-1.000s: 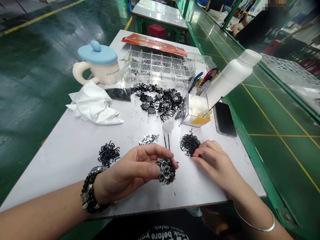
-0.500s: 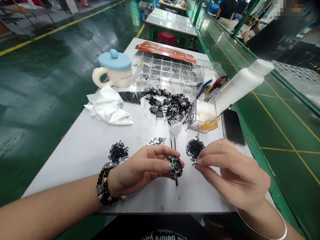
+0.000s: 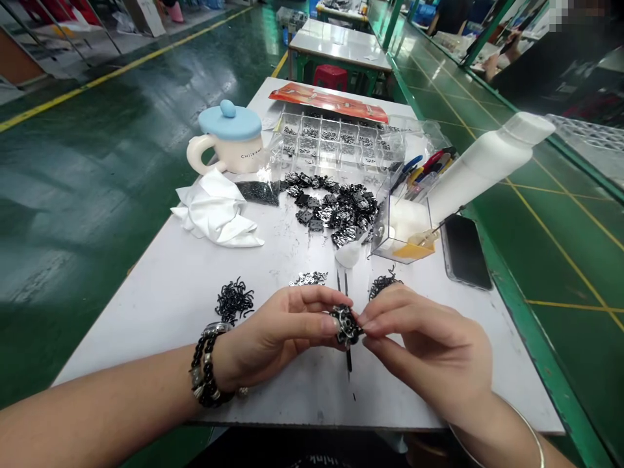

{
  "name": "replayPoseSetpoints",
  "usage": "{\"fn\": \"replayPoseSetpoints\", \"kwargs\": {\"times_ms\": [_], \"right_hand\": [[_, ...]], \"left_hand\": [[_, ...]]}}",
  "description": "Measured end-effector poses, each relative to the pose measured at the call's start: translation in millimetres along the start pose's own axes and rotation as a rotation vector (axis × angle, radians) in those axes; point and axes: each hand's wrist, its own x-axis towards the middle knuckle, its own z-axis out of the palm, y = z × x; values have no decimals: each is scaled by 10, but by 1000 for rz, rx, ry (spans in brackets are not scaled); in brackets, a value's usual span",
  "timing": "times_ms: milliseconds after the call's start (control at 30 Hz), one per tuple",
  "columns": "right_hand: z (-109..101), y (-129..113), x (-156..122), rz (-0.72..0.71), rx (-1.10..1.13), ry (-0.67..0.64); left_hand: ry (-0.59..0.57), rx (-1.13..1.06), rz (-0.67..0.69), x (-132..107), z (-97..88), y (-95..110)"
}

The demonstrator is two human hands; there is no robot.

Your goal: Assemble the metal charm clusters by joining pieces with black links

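Observation:
Between the thumb and fingers of my left hand is a small round black-and-silver part, its face turned up toward me. My right hand is closed in a pinch at that part's right edge; the small black curved piece seen in it earlier is now mostly hidden by the fingertips. Under my hands lie black tweezers. A pile of black curved pieces rests left of my hands, and a similar pile is partly covered by my right hand. Small silver pieces lie just beyond.
Farther back are a heap of black parts, a clear compartment box and a lidded mug. A white cloth lies left. On the right stand a clear tool holder, a white bottle and a phone.
My right hand has moved left from beside the right pile, bringing the small black curved piece to the round part. My left hand keeps its hold; the view has shifted slightly.

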Motion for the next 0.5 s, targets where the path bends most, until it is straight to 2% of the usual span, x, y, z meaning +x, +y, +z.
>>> {"fn": "replayPoseSetpoints", "kwargs": {"times_ms": [100,167,267,333,500], "right_hand": [[12,-13,-6,-37,-10,18],[36,-12,-15,-40,-11,78],[86,5,-40,-4,17,166],[112,19,-58,19,35,180],[108,36,-74,-159,-118,147]], "left_hand": [[10,1,13,9,10,3],[13,6,12,12,15,4],[20,13,7,12,18,1],[20,8,3,12,16,-2],[12,4,11,13,7,-10]]}}
